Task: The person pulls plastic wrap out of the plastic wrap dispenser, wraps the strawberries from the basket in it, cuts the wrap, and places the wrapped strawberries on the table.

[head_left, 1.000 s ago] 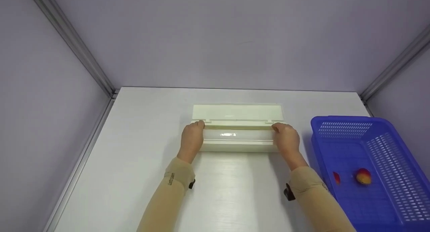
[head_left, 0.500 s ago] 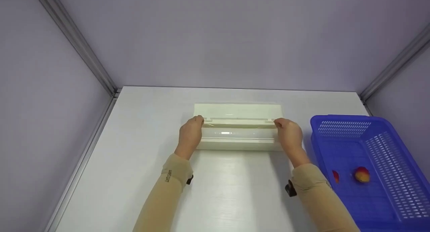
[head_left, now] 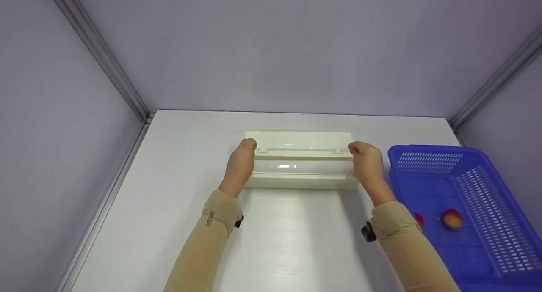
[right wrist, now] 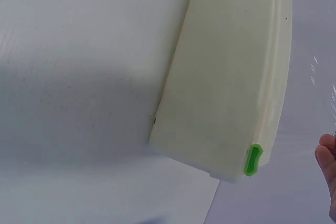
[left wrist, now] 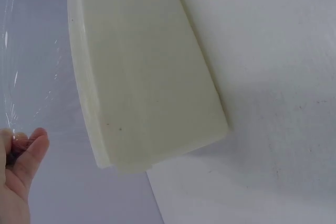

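A cream cling film dispenser (head_left: 300, 182) lies on the white table with its lid (head_left: 298, 139) swung back. Inside it, the glossy film roll (head_left: 296, 167) is visible. My left hand (head_left: 240, 165) pinches one corner of the clear cling film (left wrist: 50, 95) between thumb and fingers, as the left wrist view shows. At the other end, my right hand (head_left: 367, 165) pinches the film's opposite corner; its fingertips are partly cut off in the right wrist view. The film stretches between both hands above the dispenser. A green slider (right wrist: 253, 160) sits at the dispenser's right end.
On the right stands a blue plastic basket (head_left: 427, 148) with slotted walls. A red and yellow fruit (head_left: 452, 219) lies in it, near a red thing (head_left: 419, 220) partly covered by my right sleeve. Grey walls (head_left: 296, 50) enclose the table's back and sides.
Both hands have moved slightly up and away from the dispenser's opening, and a little farther apart, with the film still pinched. The dispenser has stayed nearly in place.
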Available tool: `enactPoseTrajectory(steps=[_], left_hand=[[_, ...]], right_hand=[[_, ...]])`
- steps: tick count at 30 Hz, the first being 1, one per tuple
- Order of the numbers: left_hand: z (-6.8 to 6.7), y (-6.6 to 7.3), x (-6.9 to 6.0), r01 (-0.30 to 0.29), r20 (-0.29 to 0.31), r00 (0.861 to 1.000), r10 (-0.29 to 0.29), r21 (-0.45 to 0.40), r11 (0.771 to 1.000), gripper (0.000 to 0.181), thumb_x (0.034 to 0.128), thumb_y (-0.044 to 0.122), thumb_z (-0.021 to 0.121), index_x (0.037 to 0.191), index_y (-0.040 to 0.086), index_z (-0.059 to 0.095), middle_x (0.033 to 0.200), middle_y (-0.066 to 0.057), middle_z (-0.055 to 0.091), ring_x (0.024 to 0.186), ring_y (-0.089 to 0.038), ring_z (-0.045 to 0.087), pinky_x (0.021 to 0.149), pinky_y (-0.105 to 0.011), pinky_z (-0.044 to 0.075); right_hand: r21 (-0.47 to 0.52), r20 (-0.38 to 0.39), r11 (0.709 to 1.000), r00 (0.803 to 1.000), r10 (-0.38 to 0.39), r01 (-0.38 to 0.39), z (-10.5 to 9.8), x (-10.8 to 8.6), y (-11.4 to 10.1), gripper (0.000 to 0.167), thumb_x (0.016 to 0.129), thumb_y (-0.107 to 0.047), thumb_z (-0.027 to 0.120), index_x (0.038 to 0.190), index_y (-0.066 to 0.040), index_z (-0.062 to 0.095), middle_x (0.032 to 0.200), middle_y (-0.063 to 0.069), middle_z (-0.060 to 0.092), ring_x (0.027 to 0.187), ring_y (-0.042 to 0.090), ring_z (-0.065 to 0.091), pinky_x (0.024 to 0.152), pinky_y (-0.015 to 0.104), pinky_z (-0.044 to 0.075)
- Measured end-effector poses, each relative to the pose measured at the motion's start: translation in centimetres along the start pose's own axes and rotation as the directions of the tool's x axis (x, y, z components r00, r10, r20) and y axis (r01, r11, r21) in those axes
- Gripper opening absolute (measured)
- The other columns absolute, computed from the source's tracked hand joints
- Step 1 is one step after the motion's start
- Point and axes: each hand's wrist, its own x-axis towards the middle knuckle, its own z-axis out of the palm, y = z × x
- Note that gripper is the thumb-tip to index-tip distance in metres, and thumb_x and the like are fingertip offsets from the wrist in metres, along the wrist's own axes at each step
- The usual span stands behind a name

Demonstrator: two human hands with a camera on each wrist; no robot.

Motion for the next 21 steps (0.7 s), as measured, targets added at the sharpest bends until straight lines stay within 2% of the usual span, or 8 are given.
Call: enactPoseTrajectory(steps=[7,15,21], left_hand=[[-1.1,0.6,0.2,-0.007,-0.022,1.000,0.006,-0.029,1.000,0.009,0.0960,0.004,0.044,0.098,0.000,0.051,0.092,-0.010,0.057,0.081,-0.018,0.061,0.073,-0.024,0.053],[-2.3,1.1,0.5,0.009,-0.043,0.999,-0.014,-0.099,0.995,0.006,0.0941,0.000,0.045,0.097,0.001,0.051,0.094,-0.010,0.057,0.092,-0.021,0.064,0.075,-0.023,0.053],[-3.2,1.4,0.7,-0.018,-0.048,0.999,0.013,-0.112,0.994,0.019,0.0963,0.010,0.046,0.110,-0.001,0.053,0.103,-0.012,0.059,0.094,-0.023,0.063,0.082,-0.026,0.053]], right_hand=[[0.057,0.001,0.998,1.000,0.019,-0.019,-1.1,0.2,-0.8,0.017,0.088,0.003,0.052,0.094,0.005,0.068,0.093,0.021,0.069,0.090,0.033,0.066,0.082,0.044,0.053],[0.057,-0.025,0.998,1.000,0.010,-0.009,-2.0,0.7,-1.5,0.016,0.088,0.002,0.053,0.094,0.004,0.068,0.091,0.020,0.069,0.087,0.031,0.066,0.079,0.043,0.053],[0.075,-0.051,0.997,0.999,-0.002,0.006,-2.7,0.8,-2.1,0.015,0.088,0.002,0.054,0.093,0.005,0.068,0.091,0.021,0.069,0.087,0.032,0.066,0.079,0.043,0.053]])
